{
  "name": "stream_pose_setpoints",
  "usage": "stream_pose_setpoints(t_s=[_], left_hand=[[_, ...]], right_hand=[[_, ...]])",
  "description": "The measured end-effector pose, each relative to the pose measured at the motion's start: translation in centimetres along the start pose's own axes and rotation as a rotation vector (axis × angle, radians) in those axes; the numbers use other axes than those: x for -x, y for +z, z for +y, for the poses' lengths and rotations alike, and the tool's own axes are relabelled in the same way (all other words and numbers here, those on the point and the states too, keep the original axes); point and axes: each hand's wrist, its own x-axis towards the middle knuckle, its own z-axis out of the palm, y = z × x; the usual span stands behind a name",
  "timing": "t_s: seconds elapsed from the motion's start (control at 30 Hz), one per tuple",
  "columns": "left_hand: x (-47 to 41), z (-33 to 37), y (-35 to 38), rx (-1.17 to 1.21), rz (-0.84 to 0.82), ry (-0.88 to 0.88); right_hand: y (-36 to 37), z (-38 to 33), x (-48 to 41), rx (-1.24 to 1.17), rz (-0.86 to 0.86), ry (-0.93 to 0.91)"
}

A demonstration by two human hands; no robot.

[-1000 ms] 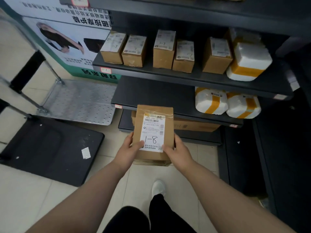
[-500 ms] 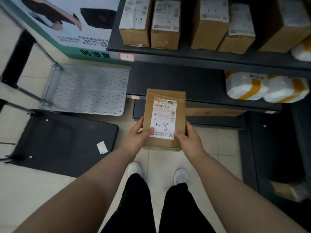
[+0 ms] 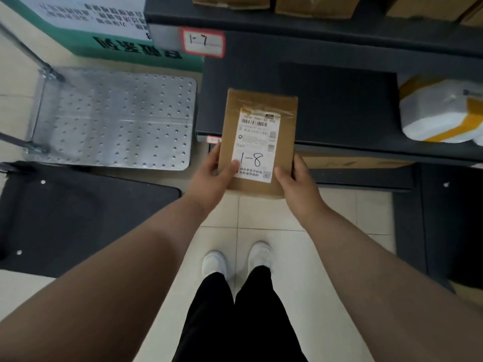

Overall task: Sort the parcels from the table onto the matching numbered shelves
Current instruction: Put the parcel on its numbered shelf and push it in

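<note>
A brown cardboard parcel [image 3: 258,126] with a white label handwritten "1-8" is held flat in front of me. My left hand [image 3: 213,178] grips its near left corner and my right hand [image 3: 298,184] its near right corner. The parcel's far half hangs over the front edge of a dark shelf [image 3: 339,105], whose small tag [image 3: 214,139] beside my left hand is partly hidden. The shelf above carries a red-framed tag reading "1-7" [image 3: 203,42].
A white foam parcel with yellow tape [image 3: 439,113] lies at the right of the same shelf. Brown boxes [image 3: 313,6] stand on the shelf above, and another box [image 3: 352,162] sits on the one below. A silver platform trolley [image 3: 115,118] and a black one [image 3: 78,215] are on the floor at left.
The view has moved closer to the shelves and tilted down. The parcel has moved forward and now reaches over the front edge of the lower shelf. Both hands keep their grip.
</note>
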Motion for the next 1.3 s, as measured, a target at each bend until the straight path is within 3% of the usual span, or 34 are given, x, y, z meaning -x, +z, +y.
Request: stream_pose_setpoints(t_s=[0.23,0.5,0.67,0.77,0.9,1.3], left_hand=[[-8.7,-1.2,0.2,-0.094,0.027,0.043],[-11.7,0.4,0.3,-0.19,0.12,0.148],[-9.7,1.8,-0.8,-0.787,0.209,0.472],[-9.1,0.9,-1.0,-1.125,0.113,0.69],[-9.2,-1.2,-0.2,-1.348,-0.019,0.623],[-15.2,1.7,0.2,-1.409,0.077,0.543]], right_hand=[[0.8,-0.3,-9.9,0.19,-0.098,-0.073],[1.5,-1.4,-12.4,0.247,0.007,-0.175],[0.4,-1.7,-9.5,0.633,0.039,-0.472],[0.2,-1.0,-8.4,0.915,0.023,-0.688],[0.8,1.4,-9.2,1.188,-0.019,-0.742],[0.8,-2.0,-14.9,1.314,-0.06,-0.636]])
